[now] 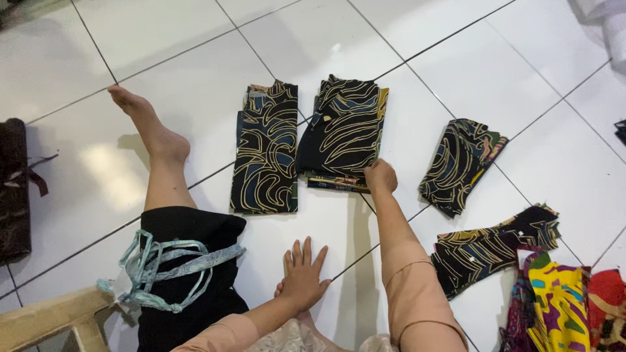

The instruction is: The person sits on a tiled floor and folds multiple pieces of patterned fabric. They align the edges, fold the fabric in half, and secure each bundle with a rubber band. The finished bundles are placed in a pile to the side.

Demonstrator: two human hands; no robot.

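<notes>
Folded black patterned cloth [342,133], frame centre: soft, light, limp.
Right hand [380,176] fisted on its near edge; left hand [304,277] flat, fingers spread, on floor [195,39]; best gripped at folded edges.

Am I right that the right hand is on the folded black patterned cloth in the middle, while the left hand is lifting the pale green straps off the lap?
Not quite. The head view shows the left hand lying flat and open on the white floor tiles, apart from the pale green straps. The right hand is indeed on the middle folded cloth.
</notes>
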